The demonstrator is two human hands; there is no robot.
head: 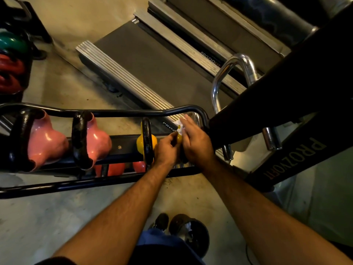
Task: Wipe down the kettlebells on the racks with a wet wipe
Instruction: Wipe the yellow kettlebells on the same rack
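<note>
Pressing a white wipe (179,123) with the right hand (196,142), fingers flat and together, against a small yellow kettlebell (179,137) at the right end of the rack (99,113) — palm laid over the wipe rather than curled around it. Gripping that same kettlebell from the left with the left hand (165,152), fingers closed, most of the bell hidden between the two hands. Sitting just left of the hands, a second yellow kettlebell (141,143) with a black handle, upright on the top tier. Standing further left on the same tier, two pink kettlebells (46,144) (99,142), black handles scuffed. Showing through the bars below, red kettlebells (114,169) on a lower tier. Lying behind the rack, two treadmills (145,60) with ribbed silver rails — part-word "PROZ" readable on the nearer one beside the wipe, upside-down white lettering on the farther one too small to read. Leaning across the right side, a dark frame (298,155) lettered "PROZVOFIT", or close to it. Standing at far left, another rack (11,60) with green and red bells. Showing at the bottom edge, shoes (172,222) on a concrete floor (57,213).
</note>
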